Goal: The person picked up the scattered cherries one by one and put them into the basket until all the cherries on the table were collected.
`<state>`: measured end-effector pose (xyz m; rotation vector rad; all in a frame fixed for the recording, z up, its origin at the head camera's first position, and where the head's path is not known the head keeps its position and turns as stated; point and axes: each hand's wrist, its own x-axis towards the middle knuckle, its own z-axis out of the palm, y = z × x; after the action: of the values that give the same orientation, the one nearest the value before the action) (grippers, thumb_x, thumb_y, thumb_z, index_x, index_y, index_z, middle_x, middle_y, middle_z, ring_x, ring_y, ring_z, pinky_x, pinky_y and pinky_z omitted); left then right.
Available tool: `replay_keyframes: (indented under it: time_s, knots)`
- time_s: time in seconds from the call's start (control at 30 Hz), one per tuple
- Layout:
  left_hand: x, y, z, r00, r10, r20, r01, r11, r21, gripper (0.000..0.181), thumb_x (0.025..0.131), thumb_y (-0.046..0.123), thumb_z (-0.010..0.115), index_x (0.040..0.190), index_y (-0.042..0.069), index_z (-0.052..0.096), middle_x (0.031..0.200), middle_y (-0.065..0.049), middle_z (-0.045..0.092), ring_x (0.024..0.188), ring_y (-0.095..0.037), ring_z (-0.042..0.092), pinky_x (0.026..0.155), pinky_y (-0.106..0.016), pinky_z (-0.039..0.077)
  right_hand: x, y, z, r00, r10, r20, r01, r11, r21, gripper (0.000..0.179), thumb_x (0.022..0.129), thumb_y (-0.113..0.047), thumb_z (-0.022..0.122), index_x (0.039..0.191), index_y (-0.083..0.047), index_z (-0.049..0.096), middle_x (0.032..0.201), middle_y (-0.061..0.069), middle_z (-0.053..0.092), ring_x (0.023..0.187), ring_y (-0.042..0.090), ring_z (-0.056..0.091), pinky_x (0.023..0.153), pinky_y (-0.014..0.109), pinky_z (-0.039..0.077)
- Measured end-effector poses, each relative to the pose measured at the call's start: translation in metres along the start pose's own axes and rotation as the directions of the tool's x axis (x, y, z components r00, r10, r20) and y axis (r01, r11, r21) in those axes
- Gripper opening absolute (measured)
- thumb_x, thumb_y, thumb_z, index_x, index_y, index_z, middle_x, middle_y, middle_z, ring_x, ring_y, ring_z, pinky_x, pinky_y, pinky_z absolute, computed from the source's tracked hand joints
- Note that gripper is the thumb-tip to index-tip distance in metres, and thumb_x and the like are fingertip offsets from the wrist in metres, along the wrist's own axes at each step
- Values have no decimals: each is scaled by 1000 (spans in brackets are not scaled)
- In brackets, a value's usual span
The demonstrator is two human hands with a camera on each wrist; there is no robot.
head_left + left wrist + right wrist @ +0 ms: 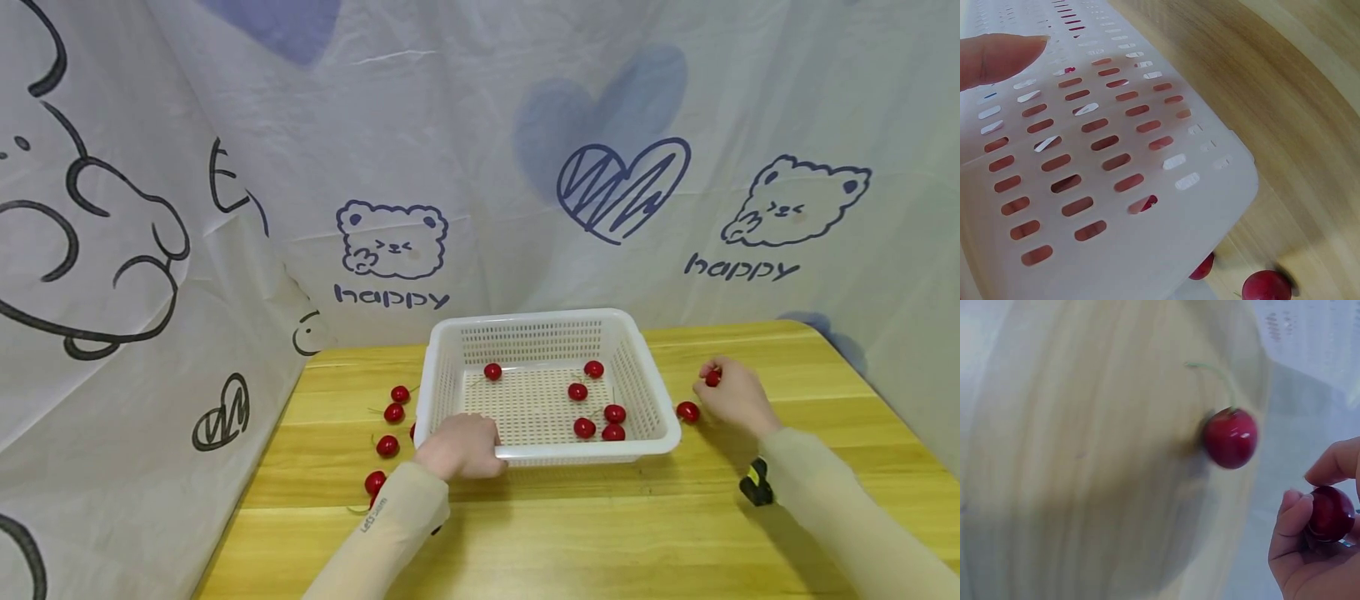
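Observation:
A white plastic basket [537, 454] with slotted walls stands on the table. My left hand [463, 446] grips its front rim near the left corner; in the left wrist view one finger [1004, 59] lies along the slotted wall. Beyond the basket's right side, my right hand [738, 398] pinches a red cherry [1331, 514] between thumb and fingers. A second cherry [1230, 439] with a green stem lies on the table between that hand and the basket. Inside the basket, several cherries [577, 392] are spread out, mostly toward the right.
Left of the basket, several cherries [387, 446] lie on the wooden table [570, 533], some partly hidden by the left forearm and the basket. A white printed cloth [480, 167] hangs behind and to the left of the table. A dark strap [756, 482] sits at the right wrist.

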<state>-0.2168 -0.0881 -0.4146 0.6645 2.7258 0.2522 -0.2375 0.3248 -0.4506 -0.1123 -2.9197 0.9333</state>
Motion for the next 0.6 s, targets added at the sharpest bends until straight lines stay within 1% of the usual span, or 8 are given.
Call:
replay_keyframes:
  time_s: [0.17, 0.33, 0.5, 0.6]
  knots:
    - [0, 0, 0, 1000, -2, 2, 2, 1000, 1, 21, 76, 30, 69, 64, 19, 56, 55, 7, 44, 51, -10, 39, 49, -26, 35, 0, -17, -7, 997, -54, -49, 55, 998, 17, 19, 92, -14, 59, 101, 2, 56, 82, 14, 58, 71, 23, 51, 59, 29, 41]
    - [1, 0, 0, 1000, -2, -1, 2, 1000, -5, 20, 76, 30, 69, 65, 18, 57, 56, 6, 45, 51, -10, 39, 49, -26, 35, 1, -36, -14, 987, -122, -104, 125, 992, 29, 14, 90, -11, 60, 98, 1, 57, 82, 15, 59, 70, 22, 51, 57, 27, 41]
    - [1, 0, 0, 1000, 0, 4, 0, 1000, 6, 21, 77, 30, 68, 63, 19, 56, 55, 6, 44, 51, -10, 38, 49, -26, 34, 2, -54, -19, 977, -168, -133, 172, 985, 22, 11, 89, -8, 60, 96, 0, 58, 81, 14, 59, 68, 21, 50, 56, 25, 40]
    - [1, 0, 0, 1000, 2, 5, -2, 1000, 11, 21, 77, 31, 68, 63, 19, 56, 54, 7, 44, 51, -10, 38, 49, -26, 34, 3, -66, -21, 972, -190, -138, 195, 981, 22, 10, 88, -8, 59, 96, 0, 58, 80, 14, 59, 67, 20, 50, 54, 25, 40]
